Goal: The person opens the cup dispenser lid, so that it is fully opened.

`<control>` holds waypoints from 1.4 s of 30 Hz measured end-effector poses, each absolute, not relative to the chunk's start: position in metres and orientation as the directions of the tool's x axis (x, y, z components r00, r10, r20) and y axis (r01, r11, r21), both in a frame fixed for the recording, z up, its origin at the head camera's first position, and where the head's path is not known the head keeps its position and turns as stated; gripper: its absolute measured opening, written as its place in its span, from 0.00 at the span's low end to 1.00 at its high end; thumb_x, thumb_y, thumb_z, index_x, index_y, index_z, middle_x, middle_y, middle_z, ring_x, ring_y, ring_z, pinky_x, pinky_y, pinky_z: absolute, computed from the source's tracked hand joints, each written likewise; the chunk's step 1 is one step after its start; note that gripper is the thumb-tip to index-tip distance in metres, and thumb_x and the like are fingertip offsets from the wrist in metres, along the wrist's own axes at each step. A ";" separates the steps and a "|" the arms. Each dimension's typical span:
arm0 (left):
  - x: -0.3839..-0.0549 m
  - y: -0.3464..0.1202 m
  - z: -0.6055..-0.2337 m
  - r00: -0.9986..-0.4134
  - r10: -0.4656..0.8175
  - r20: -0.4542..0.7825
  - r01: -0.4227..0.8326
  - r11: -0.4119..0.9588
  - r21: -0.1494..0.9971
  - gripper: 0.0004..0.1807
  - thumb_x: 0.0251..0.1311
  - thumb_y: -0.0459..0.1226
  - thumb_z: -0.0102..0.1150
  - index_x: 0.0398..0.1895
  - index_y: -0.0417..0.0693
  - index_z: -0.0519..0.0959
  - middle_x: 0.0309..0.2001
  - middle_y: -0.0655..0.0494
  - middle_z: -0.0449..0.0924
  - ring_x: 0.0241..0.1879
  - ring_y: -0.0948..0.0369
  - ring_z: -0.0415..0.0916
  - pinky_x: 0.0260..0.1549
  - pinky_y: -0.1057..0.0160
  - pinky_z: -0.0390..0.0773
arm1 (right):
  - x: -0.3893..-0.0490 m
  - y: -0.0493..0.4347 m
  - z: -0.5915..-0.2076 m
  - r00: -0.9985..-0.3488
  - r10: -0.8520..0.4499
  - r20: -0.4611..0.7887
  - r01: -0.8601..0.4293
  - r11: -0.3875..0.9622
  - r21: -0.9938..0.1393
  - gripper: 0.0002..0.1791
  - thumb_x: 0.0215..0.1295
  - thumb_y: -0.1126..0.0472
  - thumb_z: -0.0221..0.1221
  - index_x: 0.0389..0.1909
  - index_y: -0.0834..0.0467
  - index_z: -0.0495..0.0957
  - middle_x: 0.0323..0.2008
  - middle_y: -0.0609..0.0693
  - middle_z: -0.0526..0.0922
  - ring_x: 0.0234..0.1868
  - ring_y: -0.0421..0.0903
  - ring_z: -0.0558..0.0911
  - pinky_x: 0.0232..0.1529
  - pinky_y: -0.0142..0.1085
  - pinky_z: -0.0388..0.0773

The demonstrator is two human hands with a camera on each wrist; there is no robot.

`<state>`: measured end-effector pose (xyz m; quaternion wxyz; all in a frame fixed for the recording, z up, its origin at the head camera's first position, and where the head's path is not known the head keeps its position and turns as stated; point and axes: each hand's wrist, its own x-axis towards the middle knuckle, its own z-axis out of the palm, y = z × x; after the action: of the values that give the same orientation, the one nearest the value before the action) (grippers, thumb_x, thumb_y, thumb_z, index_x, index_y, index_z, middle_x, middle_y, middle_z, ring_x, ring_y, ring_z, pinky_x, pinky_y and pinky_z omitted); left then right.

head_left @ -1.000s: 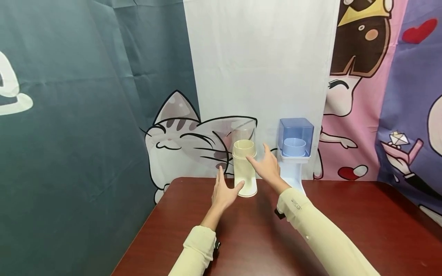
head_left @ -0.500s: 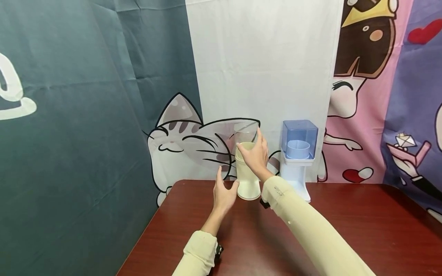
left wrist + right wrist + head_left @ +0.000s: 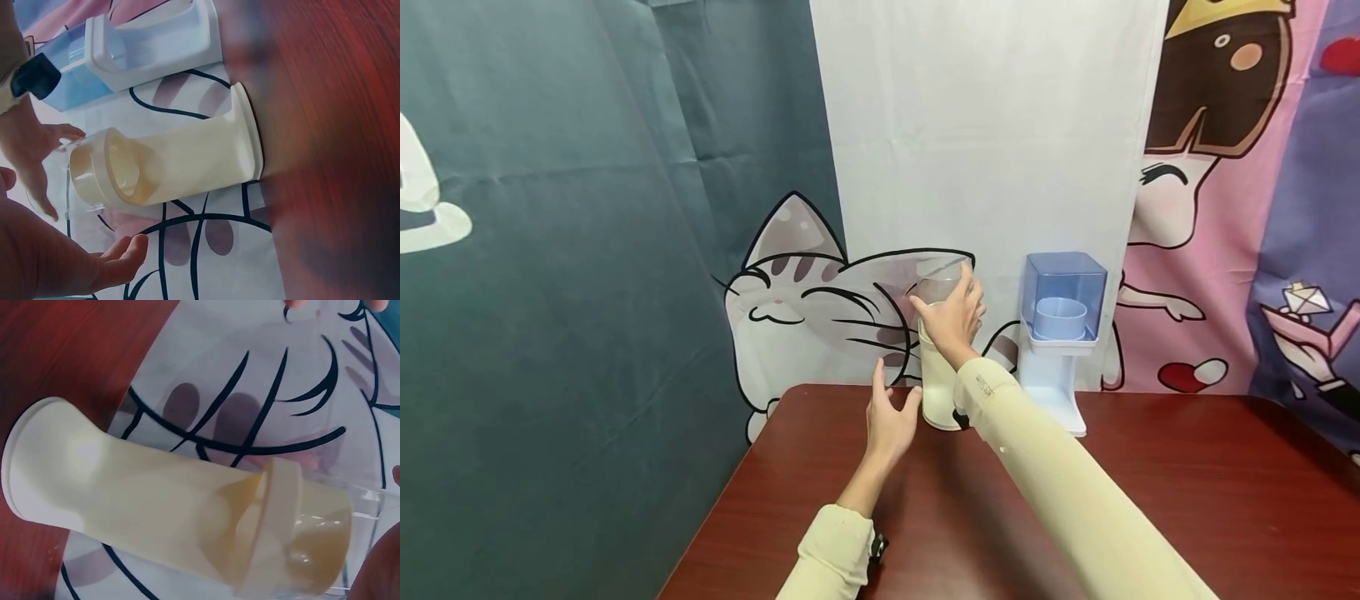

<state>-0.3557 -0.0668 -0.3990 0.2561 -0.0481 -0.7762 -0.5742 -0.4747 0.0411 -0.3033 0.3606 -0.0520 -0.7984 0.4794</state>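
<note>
A cream-coloured stand (image 3: 937,392), shaped like a cup dispenser, is upright near the table's back edge. Its broad foot and ring-shaped holder show in the left wrist view, where the stand (image 3: 194,159) lies sideways in the picture. On top sits a clear cover (image 3: 937,288). My right hand (image 3: 953,321) grips this cover, thumb on the near left side and fingers round the right. Only a little of that hand (image 3: 381,569) enters the right wrist view. Lower left of the stand, my left hand (image 3: 891,421) is held with fingers and thumb spread, holding nothing.
A white stand (image 3: 1051,387) with a blue see-through square cover (image 3: 1066,287) is to the right, close to the cream one. Behind the reddish-brown table (image 3: 1165,483) hangs a printed cloth (image 3: 985,150) with cartoon figures.
My right hand has moved left from between the two stands to the clear cover and taken hold of it. The left hand has stayed nearly in place. The view has shifted slightly.
</note>
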 end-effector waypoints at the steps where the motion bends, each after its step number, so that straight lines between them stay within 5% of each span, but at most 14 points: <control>1: -0.355 -0.067 -0.399 -0.864 -0.221 0.452 0.369 0.331 0.868 0.42 0.62 0.46 0.61 0.78 0.57 0.54 0.73 0.43 0.60 0.63 0.45 0.71 0.58 0.42 0.69 | -0.476 0.042 -0.305 -0.730 0.429 0.532 -0.268 0.537 -0.800 0.60 0.46 0.42 0.76 0.76 0.41 0.49 0.72 0.59 0.57 0.62 0.67 0.65 0.52 0.59 0.68; 15: -0.350 -0.067 -0.395 -0.879 -0.186 0.439 0.372 0.309 0.875 0.42 0.63 0.44 0.60 0.78 0.55 0.52 0.72 0.39 0.60 0.62 0.44 0.71 0.58 0.42 0.70 | -0.482 0.060 -0.317 -0.656 0.382 0.651 -0.413 0.540 -0.733 0.57 0.45 0.48 0.77 0.75 0.46 0.54 0.69 0.54 0.64 0.64 0.58 0.69 0.54 0.56 0.71; 23: -0.346 -0.062 -0.391 -0.885 -0.135 0.446 0.398 0.278 0.874 0.43 0.63 0.43 0.59 0.79 0.54 0.51 0.73 0.40 0.60 0.62 0.43 0.70 0.60 0.43 0.69 | -0.468 0.082 -0.315 -0.668 0.338 0.663 -0.479 0.487 -0.731 0.57 0.43 0.49 0.77 0.74 0.43 0.55 0.68 0.56 0.66 0.63 0.62 0.71 0.53 0.57 0.72; 42: -0.327 -0.058 -0.389 -0.873 -0.004 0.487 0.469 0.261 0.844 0.44 0.62 0.43 0.62 0.78 0.49 0.51 0.70 0.38 0.61 0.62 0.39 0.68 0.60 0.40 0.67 | -0.392 0.117 -0.326 -0.650 0.153 0.744 -0.663 0.364 -0.654 0.58 0.39 0.55 0.81 0.72 0.53 0.57 0.66 0.58 0.70 0.58 0.61 0.75 0.56 0.55 0.73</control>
<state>-0.3268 -0.0576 -0.3892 0.2010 -0.1514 -0.7680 -0.5889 -0.3916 0.1174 -0.3257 0.3803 0.1740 -0.7332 0.5362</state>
